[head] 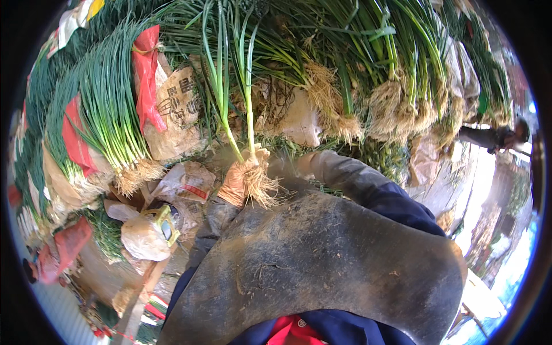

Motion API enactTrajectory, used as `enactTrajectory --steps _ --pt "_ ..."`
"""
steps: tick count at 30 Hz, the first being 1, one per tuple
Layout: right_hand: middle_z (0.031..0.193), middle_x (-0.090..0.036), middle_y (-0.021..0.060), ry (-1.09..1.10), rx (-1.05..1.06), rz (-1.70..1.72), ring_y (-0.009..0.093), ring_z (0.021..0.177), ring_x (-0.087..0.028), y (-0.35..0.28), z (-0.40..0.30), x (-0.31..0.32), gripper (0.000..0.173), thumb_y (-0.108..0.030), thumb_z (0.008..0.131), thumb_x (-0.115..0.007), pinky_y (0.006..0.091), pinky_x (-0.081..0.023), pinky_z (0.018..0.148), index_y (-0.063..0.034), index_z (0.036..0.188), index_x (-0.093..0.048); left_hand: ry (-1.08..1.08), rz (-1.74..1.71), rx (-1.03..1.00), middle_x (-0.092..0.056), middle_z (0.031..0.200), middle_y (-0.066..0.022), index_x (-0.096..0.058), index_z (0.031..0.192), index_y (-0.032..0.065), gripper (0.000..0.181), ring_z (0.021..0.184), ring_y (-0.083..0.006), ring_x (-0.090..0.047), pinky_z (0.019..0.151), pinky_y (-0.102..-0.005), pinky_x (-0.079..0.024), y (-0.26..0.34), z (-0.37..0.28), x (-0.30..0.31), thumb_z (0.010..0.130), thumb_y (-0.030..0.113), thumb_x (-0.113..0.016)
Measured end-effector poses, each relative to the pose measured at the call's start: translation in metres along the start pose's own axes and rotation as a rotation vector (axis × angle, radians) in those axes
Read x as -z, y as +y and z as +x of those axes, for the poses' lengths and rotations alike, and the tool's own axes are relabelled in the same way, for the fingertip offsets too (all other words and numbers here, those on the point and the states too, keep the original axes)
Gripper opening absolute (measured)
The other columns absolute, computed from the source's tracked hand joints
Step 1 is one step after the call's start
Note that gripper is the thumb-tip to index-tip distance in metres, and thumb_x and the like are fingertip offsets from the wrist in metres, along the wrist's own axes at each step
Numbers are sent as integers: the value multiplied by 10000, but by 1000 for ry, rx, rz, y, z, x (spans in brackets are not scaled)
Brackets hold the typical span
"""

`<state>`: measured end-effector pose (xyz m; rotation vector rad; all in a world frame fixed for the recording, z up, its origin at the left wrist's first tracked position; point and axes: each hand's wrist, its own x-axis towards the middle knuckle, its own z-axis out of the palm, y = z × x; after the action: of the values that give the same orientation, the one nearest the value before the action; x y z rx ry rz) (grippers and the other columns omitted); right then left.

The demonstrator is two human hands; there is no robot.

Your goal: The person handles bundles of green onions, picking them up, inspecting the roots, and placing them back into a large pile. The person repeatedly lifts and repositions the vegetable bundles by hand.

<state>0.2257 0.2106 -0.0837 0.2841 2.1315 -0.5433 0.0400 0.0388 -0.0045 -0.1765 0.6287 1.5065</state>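
Observation:
My left hand [235, 183], in a dirty light work glove, is closed around the lower stems of a few green onions [251, 120], whose pale roots hang over the dark apron on my lap. My right hand [305, 164] is a blur just right of those roots, partly behind the grey sleeve; its fingers cannot be made out. Beyond both hands lie heaps of long green onions, with a rooty cluster [325, 92] nearest. At the left leans a trimmed-looking bundle of green onions [125, 146] with its roots towards me.
A printed sack [179, 108] with a red plastic strip [148, 77] lies beyond my left hand. A plastic-wrapped object [146, 237] and a wooden board [148, 276] are at the lower left. More rooted onions [396, 108] stand at the right, where a person [496, 136] shows at the edge.

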Motion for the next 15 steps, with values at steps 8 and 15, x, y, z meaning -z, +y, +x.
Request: enactTrajectory --steps 8,15 --pt "812 -637 84 783 -601 -216 237 677 -614 54 39 168 372 -143 844 -595 375 -486 566 -50 1204 -581 374 210 -97 -614 727 -67 -552 787 19 254 695 -223 -646 651 -353 -578 -12 34 18 959 206 -570" --pt "770 -680 68 588 112 1879 161 619 -622 -33 57 141 254 -271 922 -650 313 -514 556 -20 943 -682 375 332 -141 -630 1174 -154 -485 1323 -18 436 998 -268 -641 841 -398 -554 -67 92 101 1016 287 -422"
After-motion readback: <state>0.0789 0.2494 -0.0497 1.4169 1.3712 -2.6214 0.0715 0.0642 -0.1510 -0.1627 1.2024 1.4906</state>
